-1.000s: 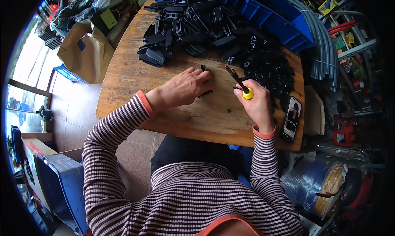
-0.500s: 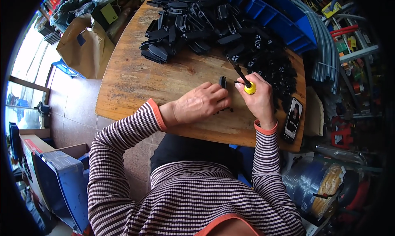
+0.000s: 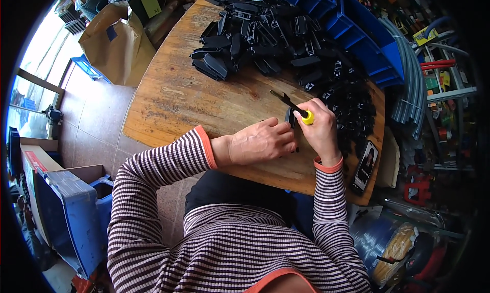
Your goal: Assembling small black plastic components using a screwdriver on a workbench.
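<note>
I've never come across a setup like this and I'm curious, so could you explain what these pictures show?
There is no machine here: the grip is simply a person's bare left hand and right hand. The view looks down from a wide fisheye camera worn on the head, so straight edges bend near the rim. On the wooden table lies a pile of black parts, with blue bins beyond and a smartphone by the right edge. The right hand holds a black tool with a yellow collar; its exact kind is unclear. The left hand holds a small black piece, partly hidden.
</note>
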Tool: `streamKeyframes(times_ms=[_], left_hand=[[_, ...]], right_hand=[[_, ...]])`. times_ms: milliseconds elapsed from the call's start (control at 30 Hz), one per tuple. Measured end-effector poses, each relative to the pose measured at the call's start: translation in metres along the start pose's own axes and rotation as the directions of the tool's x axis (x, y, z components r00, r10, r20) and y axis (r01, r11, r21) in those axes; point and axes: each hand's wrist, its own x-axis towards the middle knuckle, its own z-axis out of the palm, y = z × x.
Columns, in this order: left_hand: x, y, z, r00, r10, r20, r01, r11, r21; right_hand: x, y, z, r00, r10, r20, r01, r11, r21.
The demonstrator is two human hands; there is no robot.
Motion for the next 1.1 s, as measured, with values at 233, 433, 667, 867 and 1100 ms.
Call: streamKeyframes(times_ms=[233,433,667,867,1100], left_hand=[[0.001,0.000,0.000,1.000,-0.005,0.015,0.005,1.000,-0.001],[-0.003,0.001,-0.001,1.000,-0.008,0.006,0.008,1.000,0.009],[-0.001,-0.001,0.000,0.998,-0.006,0.067,0.012,0.996,-0.085],[0.012,-0.014,-0.007,0.997,0.076,-0.005,-0.076,0.997,0.013],[0.009,-0.039,-0.029,0.934,-0.349,-0.082,0.305,0.893,-0.331]], right_hand=[[0.002,0.001,0.001,0.984,-0.138,0.112,0.156,0.971,-0.181],[0.027,-0.016,-0.024,0.994,0.067,-0.088,-0.022,0.902,0.430],[0.031,-0.008,0.014,0.948,0.228,-0.221,-0.015,0.728,0.685],[0.012,0.019,-0.045,0.950,0.245,-0.192,-0.229,0.968,0.098],[-0.012,0.046,-0.022,0.997,-0.042,0.067,0.053,0.985,-0.165]])
